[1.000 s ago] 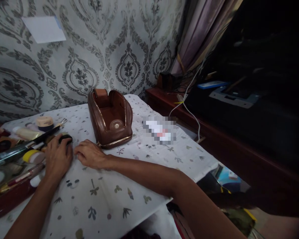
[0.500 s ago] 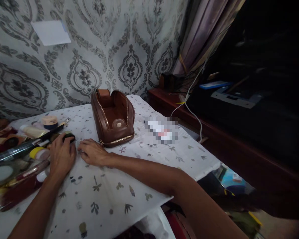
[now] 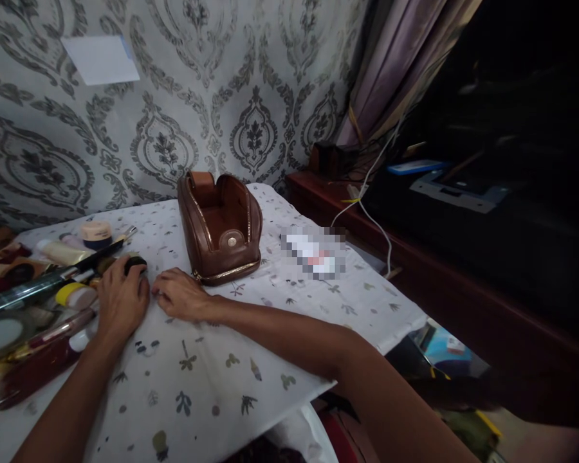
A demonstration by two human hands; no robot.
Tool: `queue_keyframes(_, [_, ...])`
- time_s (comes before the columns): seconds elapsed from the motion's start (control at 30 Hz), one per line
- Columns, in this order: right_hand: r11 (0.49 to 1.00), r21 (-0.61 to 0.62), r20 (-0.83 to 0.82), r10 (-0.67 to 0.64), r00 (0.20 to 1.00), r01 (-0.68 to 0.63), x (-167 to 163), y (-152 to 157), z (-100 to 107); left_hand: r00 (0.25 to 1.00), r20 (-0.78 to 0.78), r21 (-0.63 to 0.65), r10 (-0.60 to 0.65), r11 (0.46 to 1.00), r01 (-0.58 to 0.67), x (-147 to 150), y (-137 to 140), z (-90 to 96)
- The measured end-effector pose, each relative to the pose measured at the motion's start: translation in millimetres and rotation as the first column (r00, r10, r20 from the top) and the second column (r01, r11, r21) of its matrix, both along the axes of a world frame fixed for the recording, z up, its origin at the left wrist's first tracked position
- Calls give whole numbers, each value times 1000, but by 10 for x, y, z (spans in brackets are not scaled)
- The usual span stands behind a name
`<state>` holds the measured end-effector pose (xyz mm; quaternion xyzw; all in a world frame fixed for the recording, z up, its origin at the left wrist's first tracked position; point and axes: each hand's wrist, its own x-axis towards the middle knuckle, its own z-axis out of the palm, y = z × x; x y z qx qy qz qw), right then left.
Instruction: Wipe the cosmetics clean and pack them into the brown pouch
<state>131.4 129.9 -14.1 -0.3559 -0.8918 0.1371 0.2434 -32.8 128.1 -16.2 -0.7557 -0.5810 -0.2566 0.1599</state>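
Observation:
My left hand [image 3: 122, 299] rests palm down at the right edge of a pile of cosmetics. Its fingers are loosely apart and touch or lie beside a small black round item [image 3: 136, 264]; no grip on it shows. Just to the right, my right hand [image 3: 181, 296] lies on the patterned white cloth [image 3: 212, 379], fingers loosely bent and apart, with nothing seen in them. Behind it stands a brown leather cosmetic bag [image 3: 222, 260], its top unzipped and the inside facing me. A yellow-capped tube [image 3: 74, 296] and a dark red bottle [image 3: 38, 373] lie left of my left hand.
A cream jar with a dark base [image 3: 96, 235] and a long teal tube [image 3: 29, 292] are among the cosmetics. A blurred-out flat object [image 3: 313, 253] lies right of the bag. Beyond the table's right edge runs a dark red wooden ledge [image 3: 313, 193] with a white cable [image 3: 374, 222].

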Motion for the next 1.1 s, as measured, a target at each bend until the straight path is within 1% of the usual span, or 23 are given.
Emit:
queue_keyframes(0.1, [1000, 2, 3, 7, 1000, -8, -5, 10, -7, 1000, 0, -15, 2, 1000, -2, 17, -12, 15])
queue_keyframes(0.23, [999, -34, 13, 6, 1000, -6, -37, 16, -8, 1000, -9, -84, 25, 996, -26, 54, -65, 86])
queue_keyframes(0.43, [1000, -23, -57, 14, 998, -16, -82, 91, -107, 998, -14, -153, 67, 986, -68, 126, -76, 133])
queue_keyframes(0.57, [999, -45, -79, 13, 997, -16, -83, 88, -103, 995, -11, -190, 98, 977, -98, 171, -99, 164])
queue_keyframes(0.7, [999, -53, -78, -11, 997, 7, -73, 38, -46, 991, -3, -185, 134, 974, -133, 221, -142, 198])
queue_keyframes(0.9, [995, -85, -74, -58, 996, 52, -48, -31, 15, 989, -20, -189, 145, 971, -146, 268, -198, 223])
queue_keyframes(1.0, [996, -76, -91, -52, 994, 45, -46, -54, 24, 986, -24, -183, 164, 969, -166, 266, -210, 225])
queue_keyframes(1.1, [997, -56, -99, -58, 993, 52, -56, -57, 15, 989, -39, -181, 143, 972, -148, 245, -223, 223])
